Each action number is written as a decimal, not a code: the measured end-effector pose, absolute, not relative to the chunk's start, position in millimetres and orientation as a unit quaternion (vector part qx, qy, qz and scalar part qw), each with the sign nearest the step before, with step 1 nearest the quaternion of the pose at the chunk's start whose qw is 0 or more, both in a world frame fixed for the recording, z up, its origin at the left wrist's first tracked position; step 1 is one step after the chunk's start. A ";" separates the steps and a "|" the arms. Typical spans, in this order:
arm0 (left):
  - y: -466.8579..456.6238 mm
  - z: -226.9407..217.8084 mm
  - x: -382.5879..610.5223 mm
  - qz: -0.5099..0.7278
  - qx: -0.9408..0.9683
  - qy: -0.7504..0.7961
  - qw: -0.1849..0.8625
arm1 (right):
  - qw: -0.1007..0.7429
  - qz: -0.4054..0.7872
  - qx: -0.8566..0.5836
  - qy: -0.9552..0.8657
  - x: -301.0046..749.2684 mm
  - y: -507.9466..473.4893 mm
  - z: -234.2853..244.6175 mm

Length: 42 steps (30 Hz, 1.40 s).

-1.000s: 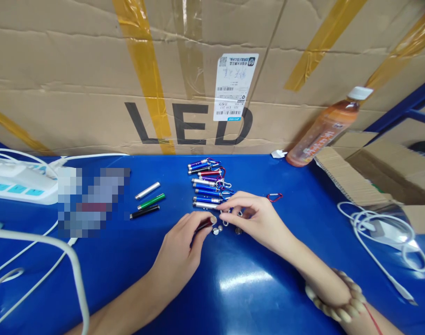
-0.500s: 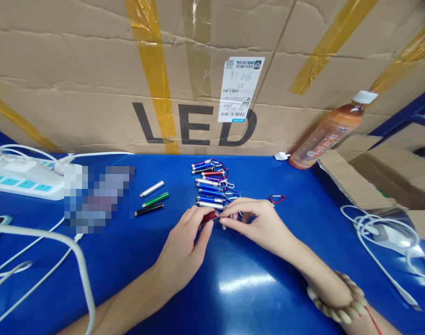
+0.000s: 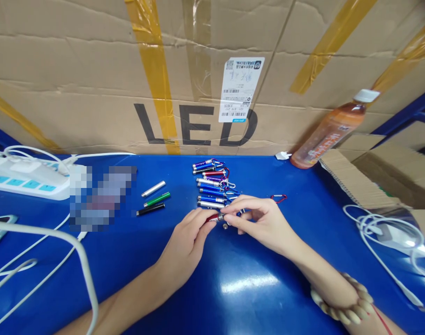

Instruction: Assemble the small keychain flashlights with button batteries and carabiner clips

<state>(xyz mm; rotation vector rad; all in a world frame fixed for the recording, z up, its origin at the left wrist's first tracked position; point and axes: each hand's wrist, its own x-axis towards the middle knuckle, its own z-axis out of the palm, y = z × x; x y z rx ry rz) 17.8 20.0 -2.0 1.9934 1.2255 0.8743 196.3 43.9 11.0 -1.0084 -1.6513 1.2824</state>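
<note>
My left hand (image 3: 189, 237) is closed around a small red flashlight (image 3: 214, 217), its thumb and fingers covering most of the tube. At the tube's silver end, the thumb and forefinger of my right hand (image 3: 259, 218) pinch together; whether a separate small part sits between them is hidden. Just below these fingertips lies a small round metal piece (image 3: 225, 226). Beyond my hands, several finished-looking keychain flashlights (image 3: 211, 190) with carabiners lie in a column. A loose red carabiner (image 3: 278, 198) rests right of my right hand.
Left of the column lie a silver tube (image 3: 153, 189), a green tube (image 3: 157, 199) and a black tube (image 3: 151, 209). A power strip (image 3: 30, 181) and white cables stand at the left. A drink bottle (image 3: 329, 135) leans on the large cardboard box (image 3: 93, 93). A coiled cable (image 3: 383, 237) lies right.
My right fingertips have shifted slightly at the flashlight's end, and more of its silver end now shows. The small metal piece below is seen more clearly. The view has moved slightly.
</note>
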 end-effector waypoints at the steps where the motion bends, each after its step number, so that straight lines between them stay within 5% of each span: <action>1: 20.3 -2.2 17.6 0.330 0.759 0.463 0.316 | 0.398 0.511 -0.397 -0.650 196.5 44.2 10.9; 19: 17.0 -6.4 18.3 0.336 0.783 0.433 0.294 | 0.385 0.577 -0.368 -0.619 198.4 46.7 8.5; 32: 23.3 -3.9 16.3 0.317 0.753 0.430 0.383 | 0.344 0.369 -0.282 -0.816 210.8 49.0 6.2; 42: 20.6 -6.3 17.5 0.267 0.804 0.419 0.326 | 0.336 0.324 -0.255 -0.847 211.7 47.3 7.1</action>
